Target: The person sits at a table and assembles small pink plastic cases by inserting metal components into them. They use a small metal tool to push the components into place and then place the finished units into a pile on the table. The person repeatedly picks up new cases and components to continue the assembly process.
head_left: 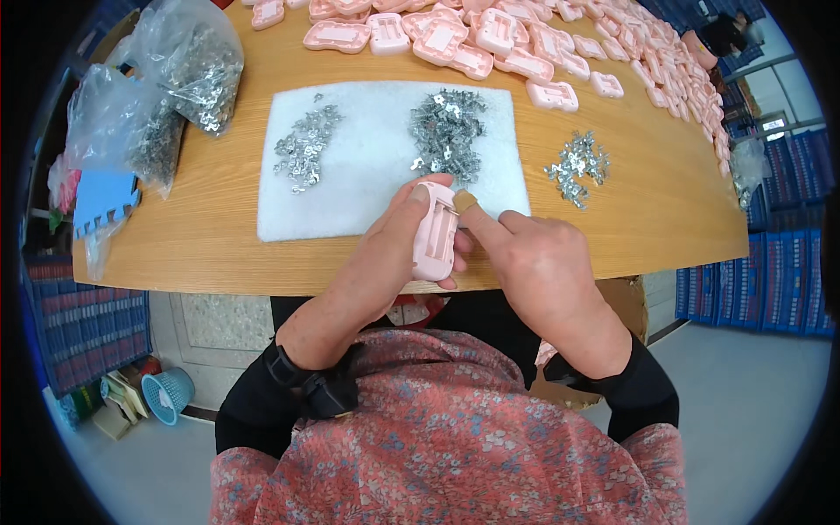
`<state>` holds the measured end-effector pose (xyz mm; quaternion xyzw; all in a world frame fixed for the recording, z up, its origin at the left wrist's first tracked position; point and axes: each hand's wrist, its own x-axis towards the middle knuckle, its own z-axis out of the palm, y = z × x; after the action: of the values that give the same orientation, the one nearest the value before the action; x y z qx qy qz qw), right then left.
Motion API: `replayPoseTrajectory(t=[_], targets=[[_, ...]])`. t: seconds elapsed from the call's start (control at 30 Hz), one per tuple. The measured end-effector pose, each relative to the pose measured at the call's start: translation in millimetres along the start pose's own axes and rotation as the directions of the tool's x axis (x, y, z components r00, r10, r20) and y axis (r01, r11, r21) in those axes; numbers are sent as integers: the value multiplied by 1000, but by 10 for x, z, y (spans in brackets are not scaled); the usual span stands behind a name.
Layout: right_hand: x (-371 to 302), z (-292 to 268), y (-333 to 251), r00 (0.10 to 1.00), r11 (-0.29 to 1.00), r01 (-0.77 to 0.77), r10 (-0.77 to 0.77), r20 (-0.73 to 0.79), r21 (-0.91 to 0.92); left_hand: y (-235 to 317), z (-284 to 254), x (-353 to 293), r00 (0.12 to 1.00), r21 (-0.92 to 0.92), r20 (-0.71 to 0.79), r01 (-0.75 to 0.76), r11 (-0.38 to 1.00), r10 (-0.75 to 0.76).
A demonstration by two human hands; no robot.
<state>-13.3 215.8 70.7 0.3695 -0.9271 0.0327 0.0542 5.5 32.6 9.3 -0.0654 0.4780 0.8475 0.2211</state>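
My left hand (385,229) is closed around a pale pink plastic casing (430,252), held upright over the front edge of the white pad, its long battery recess turned up to me. My right hand (547,262) comes in from the right with its fingers curled. A tan-wrapped fingertip of that hand presses at the casing's upper right corner. Whatever small part may be under that tip is hidden. Just beyond the hands, a dense heap of small metal contacts (448,131) lies on the white pad (372,206); a looser heap of contacts (304,150) is at its left.
Many pink casings (437,39) spread along the table's far side and right edge. More metal pieces (579,166) lie on the wood right of the pad. Clear bags of metal parts (206,79) and a blue foam mat (103,201) occupy the left. A blue basket (168,394) stands on the floor.
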Motion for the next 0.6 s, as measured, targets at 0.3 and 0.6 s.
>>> replayPoseTrajectory(t=[0.3, 0.6], targets=[[-22, 29, -118, 998, 994, -66, 66, -7, -83, -22, 27, 20, 1000, 73, -11, -4, 997, 5], [-68, 85, 91, 981, 976, -124, 148, -126, 180, 17, -68, -22, 996, -109, 92, -4, 994, 14]])
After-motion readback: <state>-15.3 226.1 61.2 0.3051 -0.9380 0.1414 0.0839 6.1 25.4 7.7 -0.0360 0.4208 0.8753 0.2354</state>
